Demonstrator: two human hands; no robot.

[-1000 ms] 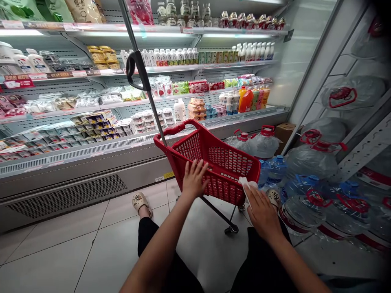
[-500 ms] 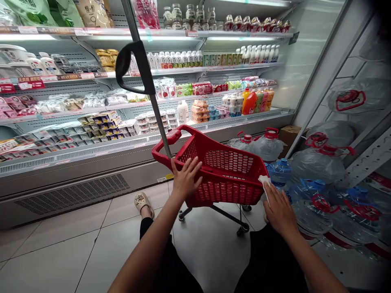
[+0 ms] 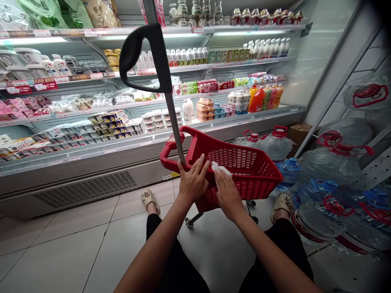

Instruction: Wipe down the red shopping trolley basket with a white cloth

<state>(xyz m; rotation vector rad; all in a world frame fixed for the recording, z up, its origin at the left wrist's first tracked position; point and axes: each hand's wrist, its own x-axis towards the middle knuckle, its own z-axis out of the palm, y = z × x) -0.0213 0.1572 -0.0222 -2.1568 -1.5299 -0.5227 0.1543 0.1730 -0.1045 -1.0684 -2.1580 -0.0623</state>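
A red plastic shopping basket on wheels [image 3: 244,185] stands in front of my legs, its inside visible through the open top. My left hand [image 3: 193,183] rests on the near rim by the handle end, fingers spread. Just to its right, my right hand [image 3: 227,193] presses a crumpled white cloth or tissue [image 3: 220,169] against the same rim. A grey metal pole [image 3: 177,128] with a black loop handle [image 3: 161,61] rises at the left end of the basket.
Beyond the basket runs a refrigerated dairy shelf [image 3: 122,150] with bottles, cups and packs. Large water jugs [image 3: 320,215] with red handles crowd the right side. My feet in beige clogs [image 3: 149,201] straddle the basket on the tiled floor [image 3: 70,252].
My right hand has slid the white cloth leftward along the near rim, from the far right corner to beside my left hand. My left hand stays on the rim.
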